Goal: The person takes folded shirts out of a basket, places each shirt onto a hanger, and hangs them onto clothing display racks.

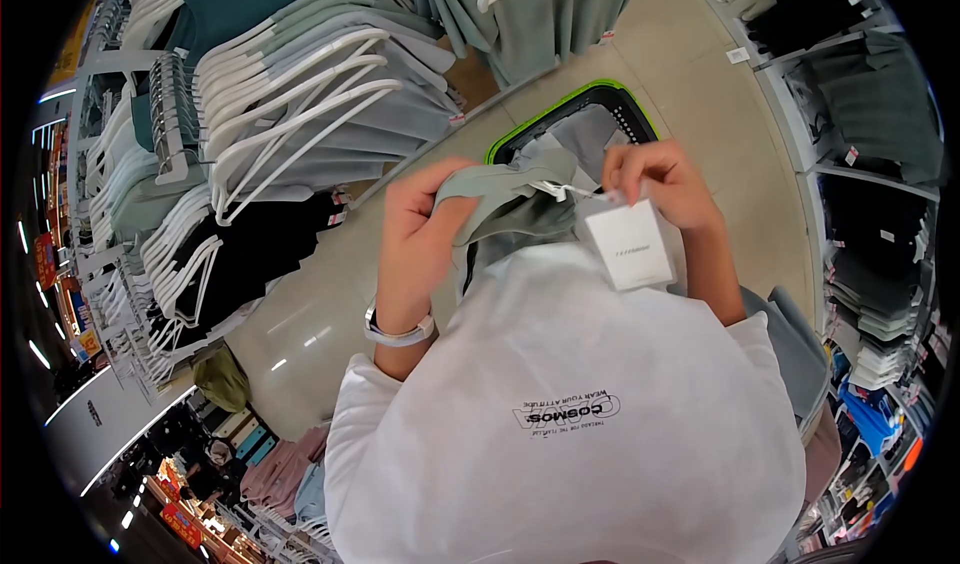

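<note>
My left hand (425, 229), with a watch (398, 329) at its wrist, is closed on the bunched edge of a grey-green garment (510, 186). My right hand (655, 176) pinches the top of a white price tag (630, 245) that hangs in front of my white shirt. White cord or string runs between the garment and the tag. Small dark print shows on the tag, too fine to read. Below the garment stands a black shopping basket (645, 109) with a bright green rim, holding grey cloth. The garment hides part of the basket.
On the left, racks carry grey and teal clothes on white hangers (300, 114). More grey garments (530, 24) hang at the top. Shelves of folded clothes (870, 334) line the right side. Tiled floor (700, 74) runs between them.
</note>
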A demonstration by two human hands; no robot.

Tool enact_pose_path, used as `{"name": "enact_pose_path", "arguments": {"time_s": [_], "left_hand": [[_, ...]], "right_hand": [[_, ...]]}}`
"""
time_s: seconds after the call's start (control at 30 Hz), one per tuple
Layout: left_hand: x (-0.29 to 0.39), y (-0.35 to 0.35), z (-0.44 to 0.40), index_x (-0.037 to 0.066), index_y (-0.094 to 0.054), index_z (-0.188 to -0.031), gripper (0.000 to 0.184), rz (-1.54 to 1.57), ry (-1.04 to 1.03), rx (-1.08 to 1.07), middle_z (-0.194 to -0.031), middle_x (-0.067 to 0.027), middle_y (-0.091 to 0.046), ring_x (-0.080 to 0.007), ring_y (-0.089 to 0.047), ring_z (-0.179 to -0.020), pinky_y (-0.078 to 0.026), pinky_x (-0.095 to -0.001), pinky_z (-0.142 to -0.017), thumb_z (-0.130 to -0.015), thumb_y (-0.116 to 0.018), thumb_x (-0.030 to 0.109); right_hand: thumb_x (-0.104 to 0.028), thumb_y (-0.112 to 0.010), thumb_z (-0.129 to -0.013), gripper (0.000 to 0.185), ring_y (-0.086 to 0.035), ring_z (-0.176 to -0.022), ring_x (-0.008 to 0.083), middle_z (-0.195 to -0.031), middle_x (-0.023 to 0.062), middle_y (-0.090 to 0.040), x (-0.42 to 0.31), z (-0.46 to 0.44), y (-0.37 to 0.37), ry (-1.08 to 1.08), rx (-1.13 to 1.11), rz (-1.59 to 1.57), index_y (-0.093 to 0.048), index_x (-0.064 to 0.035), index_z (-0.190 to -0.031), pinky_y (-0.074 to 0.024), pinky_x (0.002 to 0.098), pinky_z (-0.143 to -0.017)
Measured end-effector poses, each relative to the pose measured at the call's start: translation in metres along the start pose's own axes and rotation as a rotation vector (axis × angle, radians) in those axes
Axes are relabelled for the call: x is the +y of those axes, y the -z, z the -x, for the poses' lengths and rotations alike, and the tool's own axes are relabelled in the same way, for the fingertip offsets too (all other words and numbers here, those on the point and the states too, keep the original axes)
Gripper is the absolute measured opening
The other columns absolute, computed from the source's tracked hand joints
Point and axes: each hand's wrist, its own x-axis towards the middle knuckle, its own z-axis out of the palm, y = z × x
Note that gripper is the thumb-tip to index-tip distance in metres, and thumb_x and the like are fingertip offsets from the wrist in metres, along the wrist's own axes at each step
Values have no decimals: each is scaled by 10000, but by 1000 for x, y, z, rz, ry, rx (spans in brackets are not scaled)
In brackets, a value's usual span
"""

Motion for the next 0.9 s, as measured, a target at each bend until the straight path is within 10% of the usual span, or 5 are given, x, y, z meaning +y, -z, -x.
{"name": "enact_pose_path", "arguments": {"time_s": [0.43, 0.6, 0.9], "left_hand": [[-1, -4, -16, -11, -564, -879, 99, -83, -38, -50, -749, 30, -514, -25, -410, -685, -327, -171, -598, -864, -489, 52], [1, -18, -24, 8, -527, -861, 77, -49, -67, -30, -741, 37, -484, -24, -383, -669, -322, -170, -595, -876, -482, 68], [7, -33, -29, 16, -509, -852, 89, -58, -96, -36, -731, 36, -485, -22, -377, -663, -317, -173, -575, -889, -472, 88]], "right_hand": [[71, -518, -683, 240, -550, -713, 82, -769, 65, -614, -39, 4, -9, -194, -43, 411, -602, 12, -900, -429, 200, -619], [64, -630, -707, 306, -571, -718, 68, -796, 34, -636, -44, -13, -38, -101, 358, 221, -568, -11, -997, -456, 210, -622], [-22, -637, -759, 43, -576, -639, 117, -715, 61, -602, 41, -39, -58, 245, 404, 878, -637, -31, -801, -457, 254, -546]]}}
